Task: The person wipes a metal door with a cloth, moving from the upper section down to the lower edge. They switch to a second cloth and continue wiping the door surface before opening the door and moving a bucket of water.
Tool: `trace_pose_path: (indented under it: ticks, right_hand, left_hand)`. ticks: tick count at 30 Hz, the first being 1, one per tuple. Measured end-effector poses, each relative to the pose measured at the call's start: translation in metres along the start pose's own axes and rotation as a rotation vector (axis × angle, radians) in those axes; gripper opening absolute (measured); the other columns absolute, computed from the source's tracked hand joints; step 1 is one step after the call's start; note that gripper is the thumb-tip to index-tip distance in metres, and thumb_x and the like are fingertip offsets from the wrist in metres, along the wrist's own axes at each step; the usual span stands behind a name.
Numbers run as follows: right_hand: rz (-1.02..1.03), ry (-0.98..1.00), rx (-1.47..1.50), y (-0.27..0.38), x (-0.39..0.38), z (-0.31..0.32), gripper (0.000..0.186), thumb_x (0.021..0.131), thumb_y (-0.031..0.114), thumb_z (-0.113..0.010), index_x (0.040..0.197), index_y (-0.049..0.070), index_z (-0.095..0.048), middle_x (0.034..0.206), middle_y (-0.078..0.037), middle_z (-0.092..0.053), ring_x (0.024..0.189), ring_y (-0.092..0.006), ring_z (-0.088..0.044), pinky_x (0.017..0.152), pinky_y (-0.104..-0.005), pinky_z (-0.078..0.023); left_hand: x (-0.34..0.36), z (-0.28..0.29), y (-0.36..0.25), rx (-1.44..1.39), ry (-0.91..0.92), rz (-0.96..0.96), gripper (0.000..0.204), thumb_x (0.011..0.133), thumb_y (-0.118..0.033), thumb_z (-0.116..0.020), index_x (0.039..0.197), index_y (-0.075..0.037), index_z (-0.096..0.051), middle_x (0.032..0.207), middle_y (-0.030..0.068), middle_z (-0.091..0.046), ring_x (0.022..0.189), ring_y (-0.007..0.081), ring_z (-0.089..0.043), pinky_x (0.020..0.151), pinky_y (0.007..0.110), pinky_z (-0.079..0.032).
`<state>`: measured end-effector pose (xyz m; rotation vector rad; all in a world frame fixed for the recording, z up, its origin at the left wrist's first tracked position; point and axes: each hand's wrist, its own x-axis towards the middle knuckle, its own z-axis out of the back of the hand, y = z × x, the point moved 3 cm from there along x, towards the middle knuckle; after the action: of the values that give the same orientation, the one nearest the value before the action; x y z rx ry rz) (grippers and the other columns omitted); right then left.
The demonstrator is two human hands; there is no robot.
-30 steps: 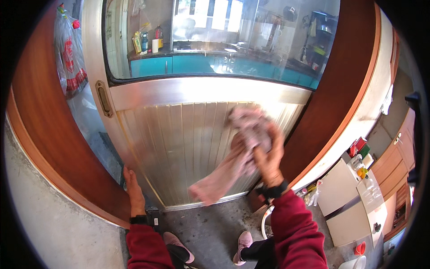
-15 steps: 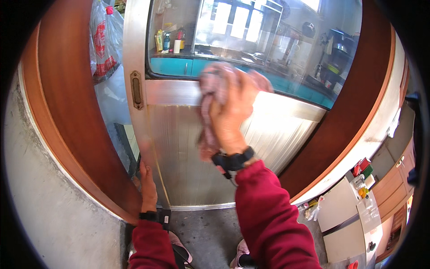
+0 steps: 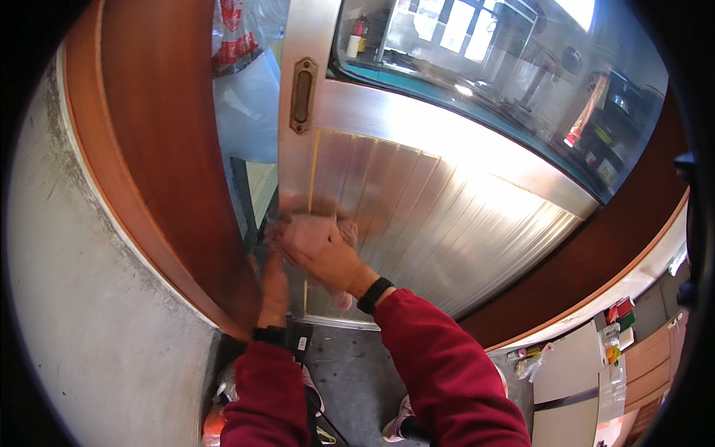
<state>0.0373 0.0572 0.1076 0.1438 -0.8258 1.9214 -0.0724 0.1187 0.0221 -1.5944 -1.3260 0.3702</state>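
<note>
A pinkish cloth (image 3: pixel 307 232) is bunched under my right hand (image 3: pixel 334 262), which presses it against the lower left of the metal sliding door (image 3: pixel 402 194), by the door's edge. My right fingers close over the cloth. Close beside it, my left hand (image 3: pixel 274 287) reaches up along the same door edge. Its fingers are mostly hidden behind the cloth and blurred, so their grip does not show. Higher on the door's upright frame is a recessed oval handle (image 3: pixel 302 95). A glass pane (image 3: pixel 506 82) fills the door's upper part.
A brown wooden frame (image 3: pixel 160 149) stands left of the door, with a grey wall (image 3: pixel 112 298) beside it. Plastic bags (image 3: pixel 249 112) hang in the gap. My feet are on the dark floor (image 3: pixel 350 365). A white cabinet (image 3: pixel 566 365) stands at the lower right.
My right hand has brought the cloth down and left, from the rail below the glass to the door's lower left edge, next to my left hand. The view has shifted downward.
</note>
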Motion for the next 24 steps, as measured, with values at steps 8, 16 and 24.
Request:
trace_pose_path:
  ticks: [8, 16, 24]
  right_hand:
    - [-0.019, -0.37, 0.153, -0.031, 0.027, 0.074, 0.044, 0.08, 0.02, -0.063, 0.123, 0.016, -0.065, 0.117, -0.01, -0.061, 0.105, -0.0337, -0.059, 0.085, -0.0521, -0.047]
    - [-0.275, -0.523, -0.044, -0.049, 0.054, 0.094, 0.049, 0.086, 0.029, -0.065, 0.132, 0.015, -0.061, 0.141, -0.015, -0.051, 0.116, -0.04, -0.051, 0.097, -0.0619, -0.032]
    - [-0.152, -0.084, 0.515, 0.066, -0.055, -0.119, 0.037, 0.095, 0.016, -0.05, 0.131, 0.012, -0.057, 0.128, -0.008, -0.058, 0.116, -0.0233, -0.055, 0.099, -0.0371, -0.044]
  left_hand:
    - [-0.01, 0.005, -0.019, -0.128, -0.051, 0.134, 0.051, 0.105, -0.031, -0.038, 0.148, -0.003, -0.038, 0.151, 0.0099, -0.041, 0.14, 0.0201, -0.038, 0.114, 0.033, -0.027]
    - [-0.015, 0.022, -0.068, -0.054, -0.148, 0.081, 0.055, 0.106, -0.036, -0.037, 0.151, -0.005, -0.035, 0.156, 0.0122, -0.036, 0.145, 0.0218, -0.031, 0.117, 0.042, -0.019]
    - [-0.026, 0.017, -0.079, 0.298, -0.211, 0.075, 0.055, 0.106, -0.039, -0.032, 0.144, -0.001, -0.043, 0.149, 0.0151, -0.045, 0.14, 0.0269, -0.04, 0.112, 0.041, -0.029]
